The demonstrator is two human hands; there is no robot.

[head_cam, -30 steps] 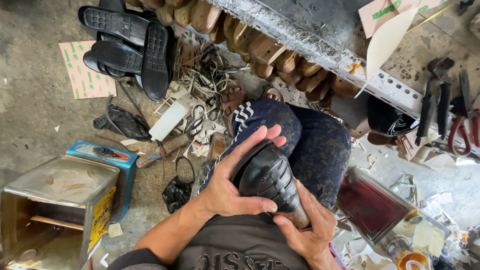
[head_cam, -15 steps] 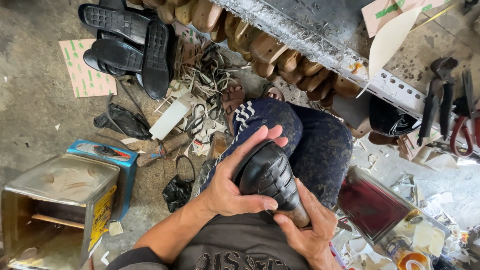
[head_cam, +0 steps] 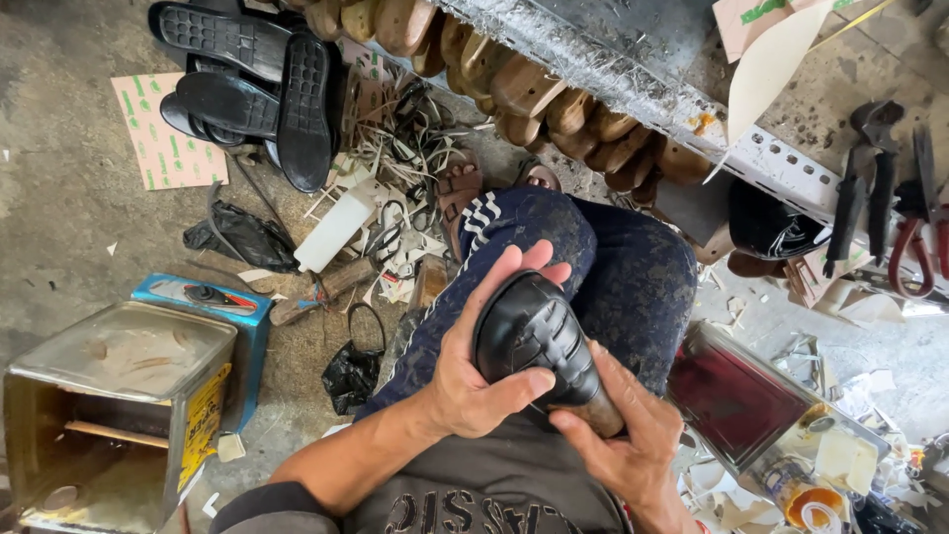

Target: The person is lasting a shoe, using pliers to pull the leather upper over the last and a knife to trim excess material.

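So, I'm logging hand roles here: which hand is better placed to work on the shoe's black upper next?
Probably the left hand. It wraps over the black shoe, fingers and thumb on the upper. The right hand sits underneath at the heel end, seemingly supporting it, so it is less free.

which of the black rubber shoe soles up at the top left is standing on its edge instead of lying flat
The rightmost black rubber sole, pointing toward the person, stands on its edge with its ridged tread facing right. The other black soles beside it lie flat, stacked crosswise.
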